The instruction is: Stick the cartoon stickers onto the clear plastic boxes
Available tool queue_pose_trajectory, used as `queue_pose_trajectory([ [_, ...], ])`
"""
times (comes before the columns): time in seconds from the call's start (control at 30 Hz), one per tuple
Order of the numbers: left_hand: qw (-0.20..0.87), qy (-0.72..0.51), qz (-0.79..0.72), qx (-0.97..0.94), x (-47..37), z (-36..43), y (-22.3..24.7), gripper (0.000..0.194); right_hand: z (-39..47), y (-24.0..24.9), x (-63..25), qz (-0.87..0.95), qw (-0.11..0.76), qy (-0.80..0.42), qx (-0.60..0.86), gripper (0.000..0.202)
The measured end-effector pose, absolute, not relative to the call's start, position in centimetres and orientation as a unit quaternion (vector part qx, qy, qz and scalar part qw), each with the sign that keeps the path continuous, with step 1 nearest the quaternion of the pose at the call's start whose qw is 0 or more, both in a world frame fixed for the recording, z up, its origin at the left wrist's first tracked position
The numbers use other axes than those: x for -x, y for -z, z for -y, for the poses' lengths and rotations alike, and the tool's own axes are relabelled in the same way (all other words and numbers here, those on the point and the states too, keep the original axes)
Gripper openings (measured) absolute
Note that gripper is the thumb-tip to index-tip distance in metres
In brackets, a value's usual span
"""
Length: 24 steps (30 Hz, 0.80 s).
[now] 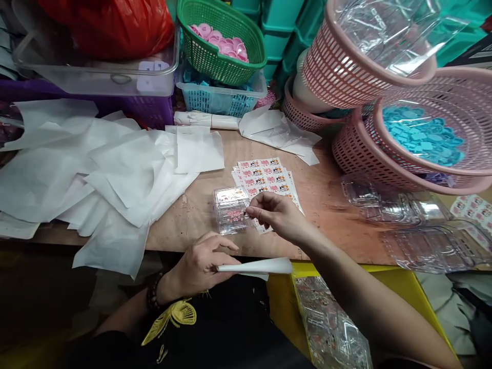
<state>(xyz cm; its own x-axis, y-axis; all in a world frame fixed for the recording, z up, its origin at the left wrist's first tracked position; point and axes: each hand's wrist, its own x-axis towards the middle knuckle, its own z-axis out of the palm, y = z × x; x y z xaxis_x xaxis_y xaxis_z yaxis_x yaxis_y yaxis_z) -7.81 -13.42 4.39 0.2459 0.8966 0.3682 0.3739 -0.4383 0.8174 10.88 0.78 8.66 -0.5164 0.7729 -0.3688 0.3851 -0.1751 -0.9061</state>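
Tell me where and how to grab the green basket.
Grip the green basket by its rim at both ends, from above: the flared rim stands clear of the tub beneath. It looks tipped forward, so level it to keep the pink pieces in.

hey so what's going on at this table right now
The left hand holds a folded white sheet at the table's near edge. The right hand is at the right side of a small clear plastic case with printed stickers on it. Sheets of cartoon stickers lie just beyond that hand, and loose white paper is heaped to the left.
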Motion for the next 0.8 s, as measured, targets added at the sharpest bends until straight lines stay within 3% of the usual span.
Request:
queue_pose_trajectory([
  [0.23,0.220,-0.413,-0.433,-0.770,8.7,13.3,-3.5,0.010,-1.8,-7.9,-9.7,0.640,0.111,-0.580,0.493,0.039],
  [0.63,0.215,-0.404,-0.423,-0.782,9.1,12.8,-3.0,0.014,-2.1,-7.9,-9.6,0.654,0.086,-0.565,0.495,0.038],
  [0.8,0.229,-0.371,-0.434,-0.788,8.5,12.6,-2.6,0.010,-1.3,-7.9,-9.3,0.724,0.078,-0.478,0.491,0.033],
])
